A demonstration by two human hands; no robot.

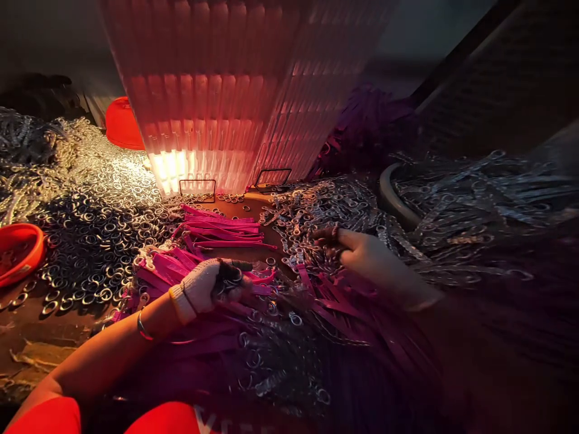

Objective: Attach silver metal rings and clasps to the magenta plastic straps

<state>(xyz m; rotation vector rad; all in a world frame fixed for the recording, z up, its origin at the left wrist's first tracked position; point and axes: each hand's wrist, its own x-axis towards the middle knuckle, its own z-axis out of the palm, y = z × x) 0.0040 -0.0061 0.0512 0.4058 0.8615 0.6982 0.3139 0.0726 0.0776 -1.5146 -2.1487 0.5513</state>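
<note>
Though dim, clasps beside right fingers.

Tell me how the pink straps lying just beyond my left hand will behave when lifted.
The pink straps look thin and narrow, so probably light. They may sag, since some curve at one end. They could slide apart, as no tie is visible.
</note>
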